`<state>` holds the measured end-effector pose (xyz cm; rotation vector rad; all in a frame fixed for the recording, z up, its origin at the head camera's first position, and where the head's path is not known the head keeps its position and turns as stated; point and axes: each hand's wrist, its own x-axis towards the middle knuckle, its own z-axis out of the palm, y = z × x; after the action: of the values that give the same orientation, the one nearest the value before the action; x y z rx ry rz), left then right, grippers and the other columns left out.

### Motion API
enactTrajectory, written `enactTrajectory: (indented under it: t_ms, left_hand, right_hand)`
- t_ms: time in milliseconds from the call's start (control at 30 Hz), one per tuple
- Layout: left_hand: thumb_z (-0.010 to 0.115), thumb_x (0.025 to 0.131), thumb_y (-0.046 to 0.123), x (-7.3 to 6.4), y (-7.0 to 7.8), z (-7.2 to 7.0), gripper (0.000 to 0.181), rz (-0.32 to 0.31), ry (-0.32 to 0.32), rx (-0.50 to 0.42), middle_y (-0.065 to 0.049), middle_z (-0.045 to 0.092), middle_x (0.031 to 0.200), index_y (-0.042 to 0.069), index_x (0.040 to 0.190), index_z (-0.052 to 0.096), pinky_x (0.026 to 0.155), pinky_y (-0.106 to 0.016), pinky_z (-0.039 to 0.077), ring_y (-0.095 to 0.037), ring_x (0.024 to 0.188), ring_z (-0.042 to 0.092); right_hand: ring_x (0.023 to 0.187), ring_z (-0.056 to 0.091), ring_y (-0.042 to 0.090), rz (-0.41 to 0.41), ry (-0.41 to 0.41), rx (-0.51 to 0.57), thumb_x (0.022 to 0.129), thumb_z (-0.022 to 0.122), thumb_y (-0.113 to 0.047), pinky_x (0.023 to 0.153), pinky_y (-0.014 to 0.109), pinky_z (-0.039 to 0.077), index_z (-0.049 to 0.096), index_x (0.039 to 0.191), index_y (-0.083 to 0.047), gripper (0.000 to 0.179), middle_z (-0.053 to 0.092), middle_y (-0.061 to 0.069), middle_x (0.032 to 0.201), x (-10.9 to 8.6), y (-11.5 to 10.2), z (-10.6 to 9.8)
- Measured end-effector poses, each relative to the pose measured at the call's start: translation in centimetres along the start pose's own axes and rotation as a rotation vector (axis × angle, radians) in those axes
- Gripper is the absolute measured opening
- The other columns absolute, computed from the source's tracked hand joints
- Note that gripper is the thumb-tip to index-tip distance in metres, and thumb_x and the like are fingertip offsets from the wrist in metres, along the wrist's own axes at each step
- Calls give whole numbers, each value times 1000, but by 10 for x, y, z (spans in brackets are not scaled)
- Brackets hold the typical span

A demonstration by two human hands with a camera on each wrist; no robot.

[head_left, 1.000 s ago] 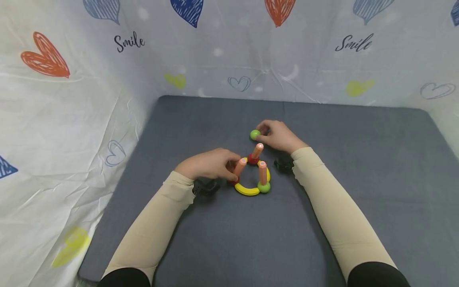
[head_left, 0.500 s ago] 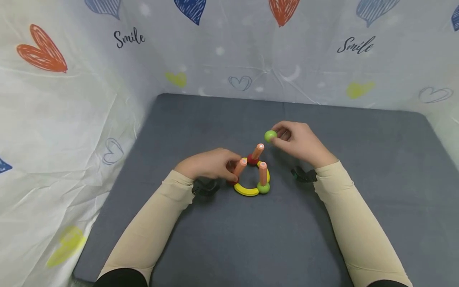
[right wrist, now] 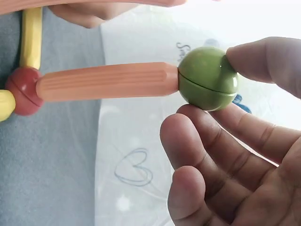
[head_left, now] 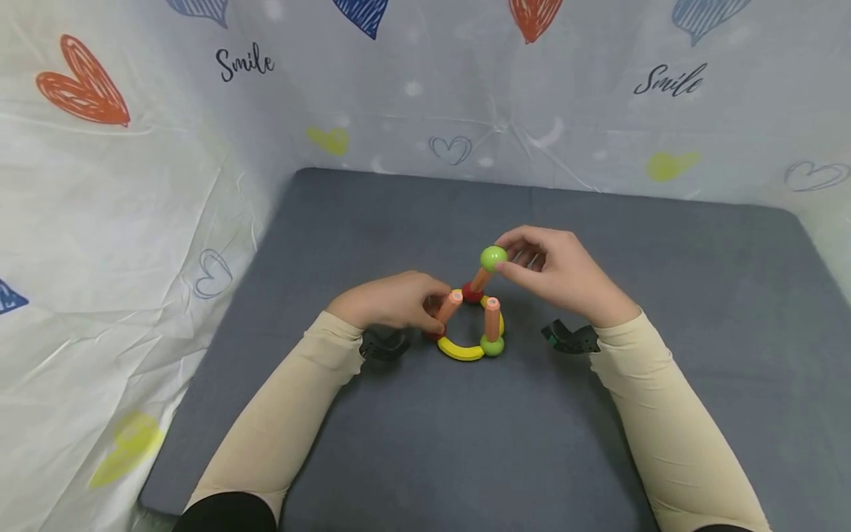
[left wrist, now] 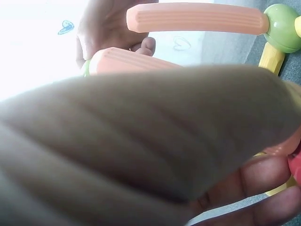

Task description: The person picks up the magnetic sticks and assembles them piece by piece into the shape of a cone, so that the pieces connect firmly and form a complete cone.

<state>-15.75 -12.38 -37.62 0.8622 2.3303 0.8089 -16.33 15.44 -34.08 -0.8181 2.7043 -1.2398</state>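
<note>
Curved yellow pieces (head_left: pixel 462 351) and balls form a ring on the table, with three ribbed orange rods rising from the balls. My right hand (head_left: pixel 558 272) pinches a green ball (right wrist: pixel 207 81) between thumb and fingertips, right at the top end of the back orange rod (right wrist: pixel 108 82). That rod's lower end sits in a red ball (head_left: pixel 472 293). My left hand (head_left: pixel 392 299) grips the left orange rod (head_left: pixel 451 304) low down, beside another red ball (left wrist: pixel 295 165), mostly hidden by the fingers. The front-right rod (head_left: pixel 492 318) stands untouched in a lower green ball (head_left: pixel 492 346).
The ring rests on a grey cloth-covered table (head_left: pixel 425 443). Behind and to the left hangs a white sheet (head_left: pixel 372 96) printed with hearts and words. Black wrist cameras (head_left: pixel 570 338) hang below both wrists.
My right hand has lifted the green ball from behind the ring, moved right, then back left onto the back rod's top. The left hand keeps its grip.
</note>
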Motion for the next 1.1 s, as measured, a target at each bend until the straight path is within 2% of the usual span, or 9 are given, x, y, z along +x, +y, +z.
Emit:
enactTrajectory:
  t_ms: [267, 467, 700, 867, 1100]
  left_hand:
    - [80, 94, 22, -3, 2, -1, 11, -1, 3, -32, 4, 69, 83, 20, 95, 69, 73, -33, 53, -15, 76, 64]
    - [76, 98, 32, -4, 4, -2, 17, 57, 71, -52, 1, 64, 80, 21, 88, 68, 64, -32, 47, -17, 69, 60]
    - [76, 99, 36, -4, 5, 0, 23, 71, 97, -65, 1, 56, 75, 20, 84, 67, 61, -29, 42, -13, 63, 52]
    - [74, 99, 38, -4, 7, 0, 29, 75, 110, -56, 1, 52, 74, 18, 81, 64, 60, -29, 39, -13, 61, 47]
    - [70, 101, 43, -2, 11, -2, 35, 90, 160, 1, 2, 59, 72, 17, 79, 67, 57, -29, 39, -12, 56, 46]
  right_hand:
    - [81, 65, 14, -29, -48, 29, 98, 77, -27, 73, 35, 54, 75, 117, -22, 20, 70, -3, 98, 0, -2, 5]
    - [80, 65, 11, -82, -84, 32, 96, 79, -27, 71, 32, 54, 74, 118, -22, 23, 70, -6, 98, -1, -8, 12]
    - [80, 65, 9, -132, -115, 33, 95, 80, -26, 70, 33, 55, 73, 119, -20, 25, 70, -8, 98, -1, -12, 21]
    - [81, 65, 8, -147, -117, 27, 95, 80, -27, 71, 34, 56, 73, 120, -20, 26, 70, -9, 101, -1, -12, 24]
    - [78, 64, 8, -176, -113, 22, 96, 80, -26, 70, 36, 56, 72, 122, -19, 28, 69, -8, 98, 0, -14, 24]
